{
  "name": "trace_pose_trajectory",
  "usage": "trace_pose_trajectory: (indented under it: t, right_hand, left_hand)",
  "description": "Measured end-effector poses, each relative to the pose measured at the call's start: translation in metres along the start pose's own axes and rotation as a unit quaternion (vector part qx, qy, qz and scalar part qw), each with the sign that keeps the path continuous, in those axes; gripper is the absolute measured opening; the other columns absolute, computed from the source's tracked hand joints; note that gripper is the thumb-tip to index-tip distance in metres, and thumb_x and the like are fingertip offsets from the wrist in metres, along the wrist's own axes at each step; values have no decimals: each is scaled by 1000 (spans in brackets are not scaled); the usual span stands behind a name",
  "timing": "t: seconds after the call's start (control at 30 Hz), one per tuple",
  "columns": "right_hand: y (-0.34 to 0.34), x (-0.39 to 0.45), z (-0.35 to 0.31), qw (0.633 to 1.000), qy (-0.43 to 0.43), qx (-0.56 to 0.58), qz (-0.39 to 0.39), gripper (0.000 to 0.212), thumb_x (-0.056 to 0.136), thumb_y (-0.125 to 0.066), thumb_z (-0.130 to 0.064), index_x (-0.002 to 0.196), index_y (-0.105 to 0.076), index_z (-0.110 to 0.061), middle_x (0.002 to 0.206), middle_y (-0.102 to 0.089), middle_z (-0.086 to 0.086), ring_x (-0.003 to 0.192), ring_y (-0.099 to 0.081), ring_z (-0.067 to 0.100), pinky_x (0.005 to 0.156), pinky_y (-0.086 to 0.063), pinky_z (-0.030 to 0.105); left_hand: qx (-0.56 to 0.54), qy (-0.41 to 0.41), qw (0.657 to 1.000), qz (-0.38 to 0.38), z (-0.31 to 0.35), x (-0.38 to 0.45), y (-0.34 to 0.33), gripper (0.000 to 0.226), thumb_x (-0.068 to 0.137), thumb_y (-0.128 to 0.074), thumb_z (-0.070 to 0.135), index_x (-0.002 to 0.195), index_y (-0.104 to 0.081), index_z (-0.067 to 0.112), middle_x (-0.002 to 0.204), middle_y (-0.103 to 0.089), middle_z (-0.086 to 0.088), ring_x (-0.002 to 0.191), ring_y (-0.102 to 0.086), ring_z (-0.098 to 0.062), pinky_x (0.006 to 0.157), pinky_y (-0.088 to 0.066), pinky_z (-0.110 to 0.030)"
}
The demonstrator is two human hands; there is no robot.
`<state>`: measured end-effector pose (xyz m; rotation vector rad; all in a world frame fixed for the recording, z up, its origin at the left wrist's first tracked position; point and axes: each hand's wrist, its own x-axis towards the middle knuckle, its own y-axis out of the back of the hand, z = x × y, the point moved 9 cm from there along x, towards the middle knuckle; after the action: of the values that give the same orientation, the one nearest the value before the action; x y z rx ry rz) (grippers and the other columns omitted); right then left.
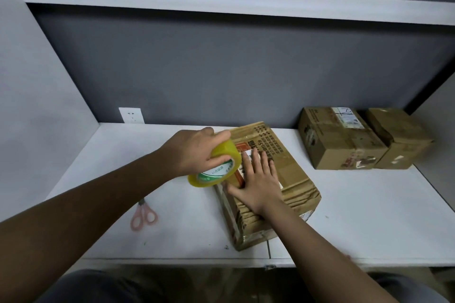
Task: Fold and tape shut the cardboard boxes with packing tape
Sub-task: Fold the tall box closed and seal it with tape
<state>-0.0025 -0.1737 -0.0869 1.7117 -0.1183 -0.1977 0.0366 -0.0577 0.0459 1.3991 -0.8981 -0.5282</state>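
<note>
A worn cardboard box [288,167] with printed text lies closed in the middle of the white table [369,204]. My left hand [194,152] grips a yellow roll of packing tape [216,167] at the box's left top edge. My right hand [258,179] lies flat on the box's top with fingers spread, pressing down beside the roll. Any tape strip between roll and box is too faint to make out.
Pink-handled scissors [142,216] lie on the table to the left of the box. Two more closed cardboard boxes [339,140] [403,138] stand side by side at the back right. A wall socket [131,115] sits at the back left, a white shelf [221,0] overhead.
</note>
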Motion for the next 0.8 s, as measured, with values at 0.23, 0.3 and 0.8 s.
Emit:
trace_pose_trajectory:
  t: [0.23, 0.3, 0.8]
  right_hand:
    - [-1, 2, 0, 999, -10, -16, -36, 119, 53, 8, -84, 153, 11, -21, 159, 20, 10, 146, 22, 27, 119, 10, 43]
    - [0, 1, 0, 999, -13, -15, -40, 119, 54, 7, -85, 153, 11, -21, 159, 19, 9, 146, 21, 27, 119, 10, 43]
    - [3, -2, -2, 997, -14, -28, -76, 96, 86, -28, -75, 153, 13, -19, 158, 23, 10, 146, 22, 28, 120, 9, 43]
  left_hand:
    - [69, -63, 995, -25, 4, -7, -8, 44, 93, -37, 58, 126, -41, 29, 115, -53, 0, 95, -60, -25, 65, -32, -26]
    - [77, -69, 994, -33, -1, -15, -11, 45, 93, -36, 60, 128, -39, 31, 115, -55, 1, 93, -61, -21, 65, -31, -24]
    - [99, -47, 992, -70, -12, -35, -44, 43, 96, -32, 56, 127, -38, 27, 110, -55, -8, 88, -62, -27, 63, -34, -27]
